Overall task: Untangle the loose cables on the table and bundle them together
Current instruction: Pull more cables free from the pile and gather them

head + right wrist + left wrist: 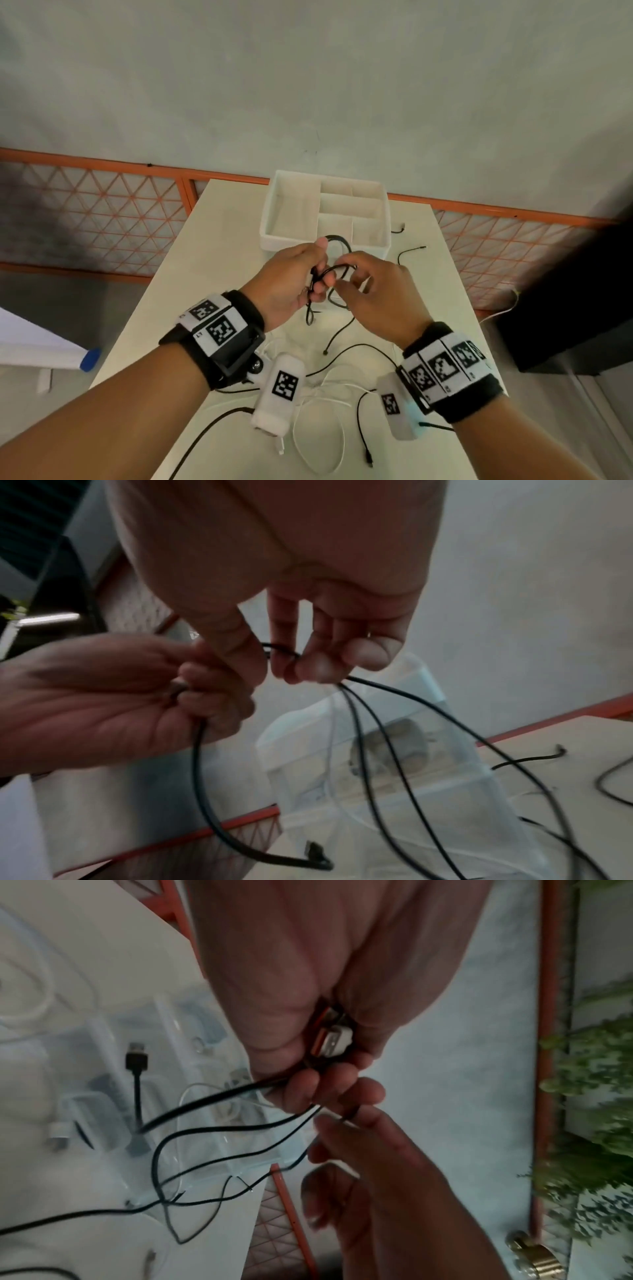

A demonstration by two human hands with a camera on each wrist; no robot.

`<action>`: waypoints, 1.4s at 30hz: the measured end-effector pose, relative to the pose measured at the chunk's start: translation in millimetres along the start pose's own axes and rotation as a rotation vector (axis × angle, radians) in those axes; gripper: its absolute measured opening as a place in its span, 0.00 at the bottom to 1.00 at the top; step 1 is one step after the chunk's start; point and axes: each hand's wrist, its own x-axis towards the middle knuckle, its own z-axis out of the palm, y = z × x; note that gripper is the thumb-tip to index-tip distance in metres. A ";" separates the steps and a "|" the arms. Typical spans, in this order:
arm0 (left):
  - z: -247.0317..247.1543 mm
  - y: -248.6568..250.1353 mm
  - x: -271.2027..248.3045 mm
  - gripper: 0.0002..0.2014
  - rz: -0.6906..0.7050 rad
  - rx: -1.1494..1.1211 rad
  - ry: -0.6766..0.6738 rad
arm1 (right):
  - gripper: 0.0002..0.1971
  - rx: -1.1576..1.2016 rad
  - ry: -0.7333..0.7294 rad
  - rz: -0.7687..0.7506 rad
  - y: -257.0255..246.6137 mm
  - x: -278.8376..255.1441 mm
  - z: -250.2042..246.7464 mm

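Both hands are raised over the middle of the white table [219, 260]. My left hand [322, 263] grips a coil of black cable [339, 240] together with USB plugs [332, 1037] tucked in its palm [325, 1074]. My right hand [346, 277] pinches a loop of the same black cable [281, 650] between thumb and fingers [270, 666], right beside the left fingers. Several black strands [377, 737] hang from the pinch to the table. White cables [325, 394] lie loose under my wrists.
A white divided organiser box [270, 219] stands just beyond the hands. Loose black cable ends [411, 251] lie to its right, and another black cable [363, 431] lies at the front. An orange mesh railing [102, 205] runs behind the table.
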 end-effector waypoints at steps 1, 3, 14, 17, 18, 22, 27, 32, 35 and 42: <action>2.6 0.4 -0.2 0.19 0.007 0.018 -0.010 | 0.04 -0.001 0.033 0.009 -4.0 4.7 -0.2; -1.7 -3.4 -0.4 0.18 0.015 0.057 -0.004 | 0.06 0.065 0.170 0.083 -0.8 18.3 -12.7; -64.6 -52.5 -12.1 0.17 -0.213 0.280 0.068 | 0.16 0.280 0.298 0.383 40.7 60.0 -58.7; -65.4 -52.7 -15.3 0.17 -0.222 0.314 0.033 | 0.11 0.232 0.283 0.332 43.7 66.8 -54.1; -64.7 -51.4 -15.3 0.17 -0.213 0.321 0.035 | 0.09 0.240 0.296 0.290 43.7 68.4 -54.2; -61.1 -42.1 -13.4 0.19 -0.164 0.323 0.060 | 0.06 0.263 0.350 0.203 47.0 68.6 -60.5; -61.2 -29.9 -12.5 0.28 -0.063 0.315 0.197 | 0.25 -0.116 -0.030 0.438 100.8 40.4 -40.7; -54.2 -20.7 -11.0 0.25 -0.004 0.540 0.214 | 0.38 -0.171 -0.191 0.317 81.4 5.3 -15.5; -30.6 -13.5 -11.1 0.21 0.108 0.769 0.103 | 0.29 0.025 -0.302 0.029 28.5 -3.4 3.2; -33.8 0.8 -25.6 0.17 0.285 0.795 -0.072 | 0.10 -0.254 -0.420 0.221 66.7 33.4 -2.7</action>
